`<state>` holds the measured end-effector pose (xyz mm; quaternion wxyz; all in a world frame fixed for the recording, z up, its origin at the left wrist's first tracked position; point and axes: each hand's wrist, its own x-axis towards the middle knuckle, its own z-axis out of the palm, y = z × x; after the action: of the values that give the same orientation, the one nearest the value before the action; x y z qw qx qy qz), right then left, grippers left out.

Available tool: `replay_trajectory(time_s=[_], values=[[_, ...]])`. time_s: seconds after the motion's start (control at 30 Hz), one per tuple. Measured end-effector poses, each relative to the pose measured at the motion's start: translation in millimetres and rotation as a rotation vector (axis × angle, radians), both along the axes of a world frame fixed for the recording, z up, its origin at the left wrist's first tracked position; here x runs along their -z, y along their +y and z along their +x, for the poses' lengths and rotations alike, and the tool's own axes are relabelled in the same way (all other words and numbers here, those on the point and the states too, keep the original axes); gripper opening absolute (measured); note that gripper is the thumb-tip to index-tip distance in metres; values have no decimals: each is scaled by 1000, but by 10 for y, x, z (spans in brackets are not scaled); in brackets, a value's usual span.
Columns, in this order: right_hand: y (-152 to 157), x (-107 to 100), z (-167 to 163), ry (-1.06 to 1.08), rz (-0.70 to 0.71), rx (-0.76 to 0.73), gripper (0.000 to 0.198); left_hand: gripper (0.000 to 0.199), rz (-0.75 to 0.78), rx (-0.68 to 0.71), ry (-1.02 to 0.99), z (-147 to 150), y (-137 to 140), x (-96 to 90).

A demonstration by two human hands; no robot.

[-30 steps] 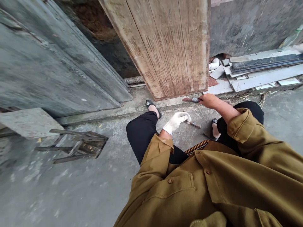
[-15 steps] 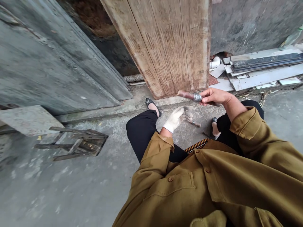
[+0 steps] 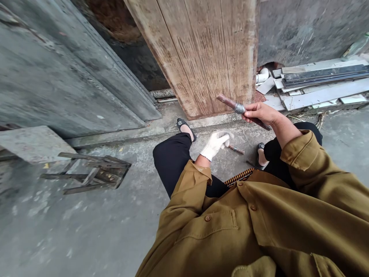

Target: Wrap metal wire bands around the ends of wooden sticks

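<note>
My right hand (image 3: 259,113), bare, is closed round a dark reddish-brown stick (image 3: 226,100) with a coil of silvery wire (image 3: 239,108) wound about it just ahead of the fingers. The stick slants, its far end up and to the left in front of the wooden panel. Lower and to the left, my left hand (image 3: 215,145) wears a white glove, its fingers curled together and partly blurred; anything in them is hidden or too thin to make out. A second, shorter stick with wire wound on it (image 3: 236,149) lies on the ground just right of the glove.
A tall plank panel (image 3: 207,57) leans ahead, its foot on a low concrete ledge (image 3: 161,125). Stacked boards (image 3: 323,92) and a white pipe elbow (image 3: 261,76) lie at right. Left are a grey door (image 3: 75,77) and a small wooden stool (image 3: 92,173) tipped over.
The stick in my right hand has tilted, its far end rising and its near end now showing below the hand. My gloved left fingers have gone from more spread to curled in.
</note>
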<state>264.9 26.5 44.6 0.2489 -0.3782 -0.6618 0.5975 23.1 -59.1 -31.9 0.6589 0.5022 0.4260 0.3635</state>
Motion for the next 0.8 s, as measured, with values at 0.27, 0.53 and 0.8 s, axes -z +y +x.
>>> replay_trajectory(time_s=[0.27, 0.53, 0.8], values=[[-99, 205, -340, -1191, 451, -154, 27, 24, 182, 191, 228, 27, -45, -47], [-134, 43, -120, -594, -167, -950, 32, 20, 240, 208, 336, -111, 32, -65], [-72, 106, -126, -83, 74, 57, 30, 31, 69, 197, -30, 13, -19, 79]])
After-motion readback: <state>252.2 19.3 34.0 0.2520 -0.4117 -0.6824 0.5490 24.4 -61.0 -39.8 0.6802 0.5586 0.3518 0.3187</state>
